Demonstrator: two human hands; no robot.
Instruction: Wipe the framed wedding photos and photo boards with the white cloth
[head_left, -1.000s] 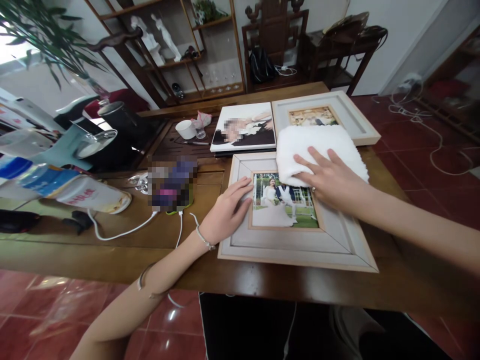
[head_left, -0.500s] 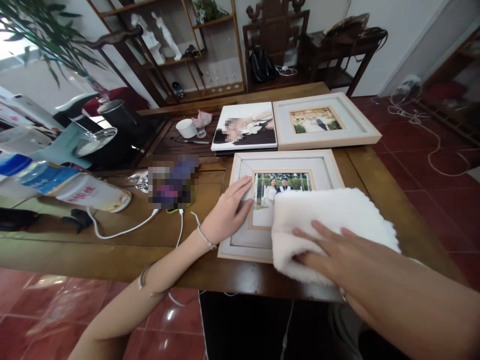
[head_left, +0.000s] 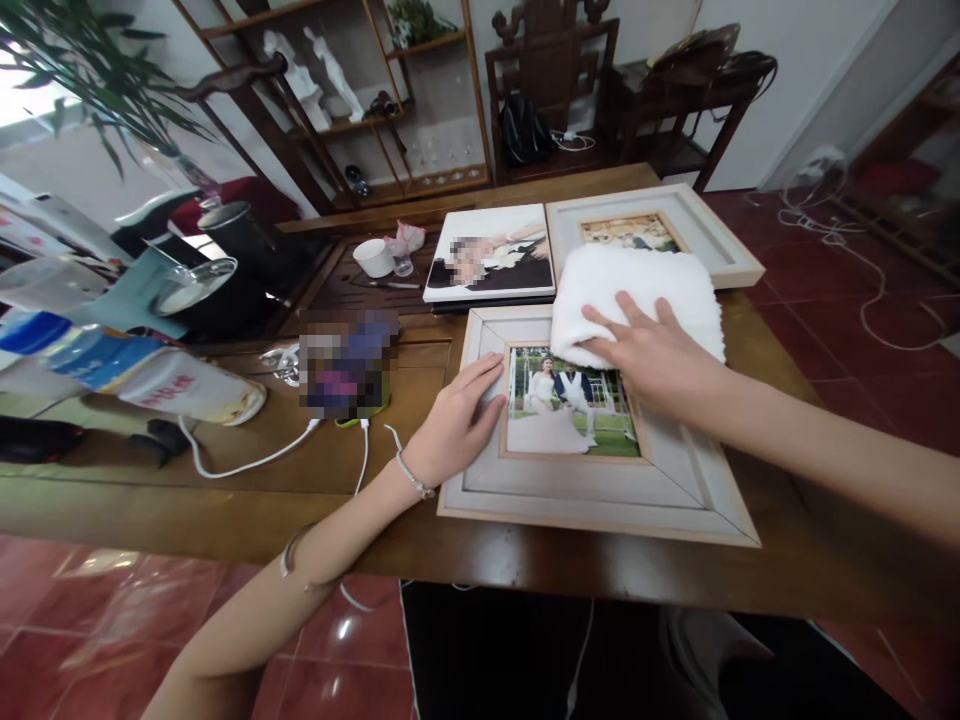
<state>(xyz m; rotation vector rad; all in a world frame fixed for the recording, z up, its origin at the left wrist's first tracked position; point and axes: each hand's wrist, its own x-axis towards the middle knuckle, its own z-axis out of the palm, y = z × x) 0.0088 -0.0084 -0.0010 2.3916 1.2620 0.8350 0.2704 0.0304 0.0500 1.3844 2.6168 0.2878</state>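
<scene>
A white-grey picture frame (head_left: 592, 490) with a wedding photo lies flat on the wooden table (head_left: 337, 470) in front of me. My left hand (head_left: 456, 420) rests flat on the frame's left border, fingers stretched out. My right hand (head_left: 651, 355) presses flat on a folded white towel (head_left: 637, 285), which covers the frame's upper right corner and reaches onto the second frame behind it.
A second framed photo (head_left: 720, 245) and a frameless canvas print (head_left: 491, 255) lie behind. To the left are a blurred phone (head_left: 346, 362) with white cables, a lying bottle (head_left: 142, 375), a white cup (head_left: 373, 257) and a kettle. Shelves and chairs stand at the back.
My right hand slid the towel from the frame's top right down toward me over the frame's lower right, then back up to the top right. My left hand stayed put.
</scene>
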